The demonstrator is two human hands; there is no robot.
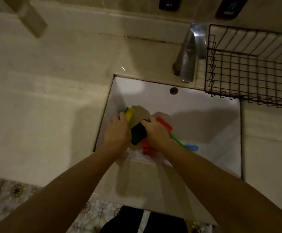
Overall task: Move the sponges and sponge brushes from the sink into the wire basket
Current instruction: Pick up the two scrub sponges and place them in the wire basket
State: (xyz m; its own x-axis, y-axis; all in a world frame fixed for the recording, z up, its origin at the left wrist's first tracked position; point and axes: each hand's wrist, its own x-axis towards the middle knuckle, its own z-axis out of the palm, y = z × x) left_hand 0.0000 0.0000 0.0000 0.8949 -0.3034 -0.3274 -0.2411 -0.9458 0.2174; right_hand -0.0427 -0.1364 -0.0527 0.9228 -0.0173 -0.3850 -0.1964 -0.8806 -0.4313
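Note:
Both my hands are down in the white sink (204,128). My left hand (118,130) grips a yellow sponge (130,115) near the sink's left wall. My right hand (155,130) closes on a dark green sponge (138,133) lying between the two hands. Under and around the right hand lie an orange-red sponge piece (164,124), another red one (147,147), a green handle (176,140) and a blue handle (191,147). The black wire basket (248,64) stands on the counter at the back right and looks to hold nothing.
A chrome tap (190,52) stands behind the sink, just left of the basket. The sink's overflow hole (173,90) is in the back wall. Beige counter (44,98) stretches to the left. Patterned floor tiles (10,190) show below the counter edge.

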